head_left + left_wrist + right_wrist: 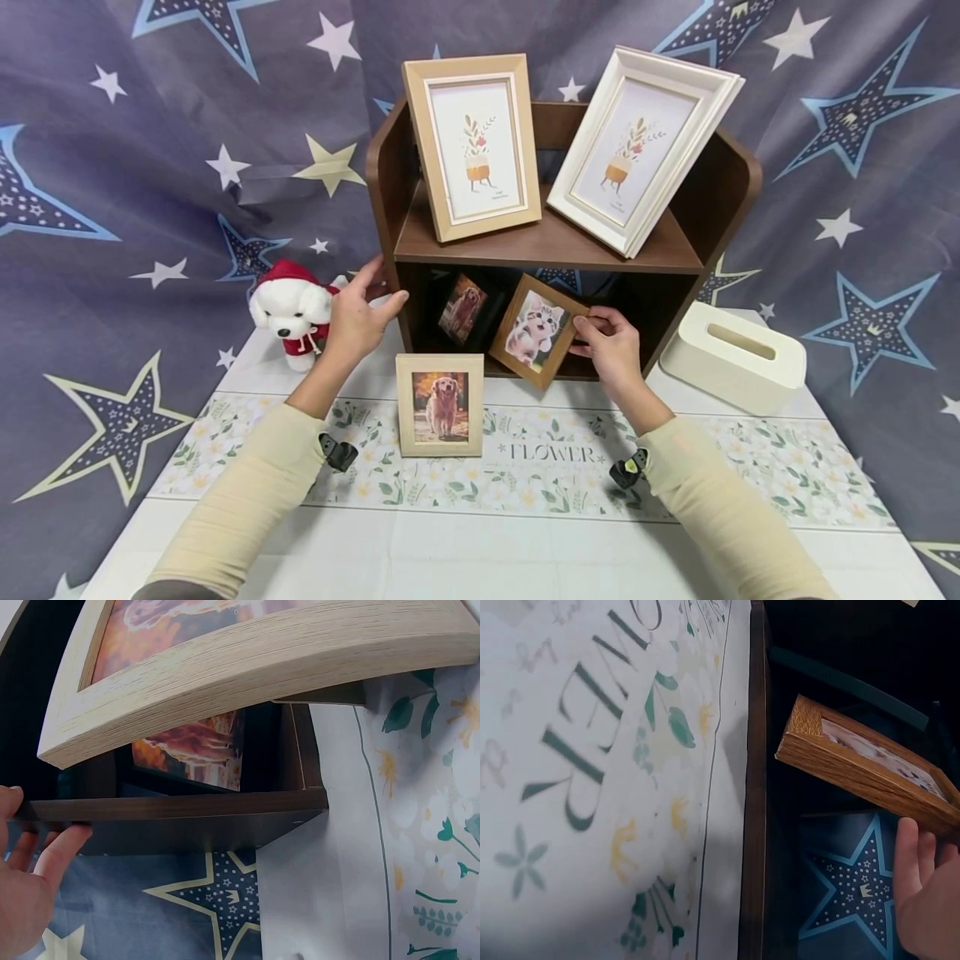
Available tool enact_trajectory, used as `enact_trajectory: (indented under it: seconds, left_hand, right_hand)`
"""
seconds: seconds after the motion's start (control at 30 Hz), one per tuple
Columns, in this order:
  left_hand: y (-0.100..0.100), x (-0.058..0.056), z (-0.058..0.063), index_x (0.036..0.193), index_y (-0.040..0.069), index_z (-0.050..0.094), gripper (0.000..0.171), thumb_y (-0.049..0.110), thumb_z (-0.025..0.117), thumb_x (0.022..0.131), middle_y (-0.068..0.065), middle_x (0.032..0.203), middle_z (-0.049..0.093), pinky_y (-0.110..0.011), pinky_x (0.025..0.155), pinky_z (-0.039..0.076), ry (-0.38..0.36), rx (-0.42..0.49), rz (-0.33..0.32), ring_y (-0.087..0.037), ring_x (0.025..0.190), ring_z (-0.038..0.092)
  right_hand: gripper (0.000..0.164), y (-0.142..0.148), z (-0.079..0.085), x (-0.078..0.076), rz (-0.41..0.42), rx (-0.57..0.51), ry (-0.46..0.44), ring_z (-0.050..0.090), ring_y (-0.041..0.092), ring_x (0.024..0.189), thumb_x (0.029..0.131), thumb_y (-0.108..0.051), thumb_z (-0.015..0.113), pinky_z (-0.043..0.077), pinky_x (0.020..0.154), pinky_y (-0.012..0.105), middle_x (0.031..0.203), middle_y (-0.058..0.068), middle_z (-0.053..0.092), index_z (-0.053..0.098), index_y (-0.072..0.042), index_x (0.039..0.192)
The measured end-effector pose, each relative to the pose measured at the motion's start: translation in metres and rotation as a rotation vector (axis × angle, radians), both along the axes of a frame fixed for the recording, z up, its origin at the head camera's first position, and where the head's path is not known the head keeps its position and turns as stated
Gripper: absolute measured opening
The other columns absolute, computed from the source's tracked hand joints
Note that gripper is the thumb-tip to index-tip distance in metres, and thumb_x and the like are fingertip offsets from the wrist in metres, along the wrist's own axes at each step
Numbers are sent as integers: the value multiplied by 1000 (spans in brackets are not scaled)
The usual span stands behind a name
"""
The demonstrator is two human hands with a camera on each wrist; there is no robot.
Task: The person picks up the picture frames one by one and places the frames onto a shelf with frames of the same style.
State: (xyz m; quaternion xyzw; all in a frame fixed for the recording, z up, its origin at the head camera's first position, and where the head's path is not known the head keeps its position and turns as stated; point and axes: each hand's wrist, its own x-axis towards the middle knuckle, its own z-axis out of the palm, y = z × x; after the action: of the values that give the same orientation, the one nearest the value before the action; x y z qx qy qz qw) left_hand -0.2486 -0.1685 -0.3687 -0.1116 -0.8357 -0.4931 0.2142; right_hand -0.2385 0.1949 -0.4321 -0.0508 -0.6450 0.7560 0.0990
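Observation:
My right hand (611, 346) pinches the right edge of a brown wooden photo frame (517, 354) with a kitten picture. The frame is tilted at the front of the lower compartment of a dark brown shelf (547, 242); the right wrist view shows its corner (806, 739). My left hand (360, 312) rests against the shelf's left side panel, thumb by the front edge, with no frame in it. Inside that compartment, on the left, leans a dark photo frame (462, 310) with a dog picture. A light wood photo frame (440, 446), also with a dog, stands before the shelf.
On the upper shelf lean a beige frame (442, 200) and a white frame (577, 200). Left of the shelf is a white plush dog (285, 304) with a red hood. A cream tissue box (735, 367) lies to the right. A flowered runner (555, 475) crosses the table.

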Motion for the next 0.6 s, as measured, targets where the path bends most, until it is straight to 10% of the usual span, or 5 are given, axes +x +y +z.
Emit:
enact_trajectory:
  seconds: [0.23,0.6]
  left_hand:
    - [-1,0,-1,147,2,52,63,7,76,90,-27,122,69,-1,75,46,-9,11,-7,-40,110,71]
    - [-2,-1,-1,147,4,53,63,7,77,89,-25,123,69,-39,89,59,-18,4,15,-38,111,71]
  right_hand:
    - [15,-9,-1,-5,-23,-7,1,66,9,70,95,-4,69,63,59,30,85,-4,64,58,-12,102]
    - [17,-19,-3,-10,-39,-22,8,67,11,69,94,-2,68,63,60,31,89,1,64,57,-12,102]
